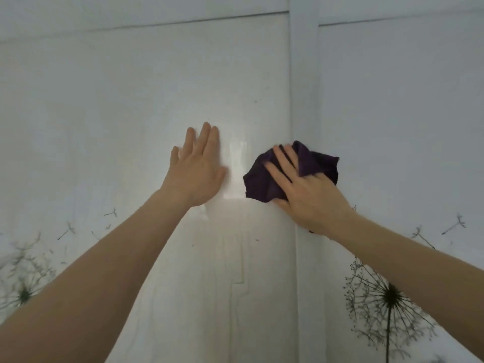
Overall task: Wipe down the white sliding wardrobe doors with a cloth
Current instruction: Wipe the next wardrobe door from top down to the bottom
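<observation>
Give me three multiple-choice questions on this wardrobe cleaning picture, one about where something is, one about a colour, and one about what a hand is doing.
1. Where is the cloth?
A. On the vertical door frame between the panels
B. On the floor
C. Draped over the left forearm

2. What colour is the cloth?
A. Yellow
B. Dark purple
C. White

3. What is the left hand doing?
A. Gripping a spray bottle
B. Making a fist
C. Lying flat and open on the left door panel

Answers: 1 A, the right hand presses it over the frame. 2 B, it shows dark purple against white. 3 C, fingers are spread, palm on the panel.
</observation>
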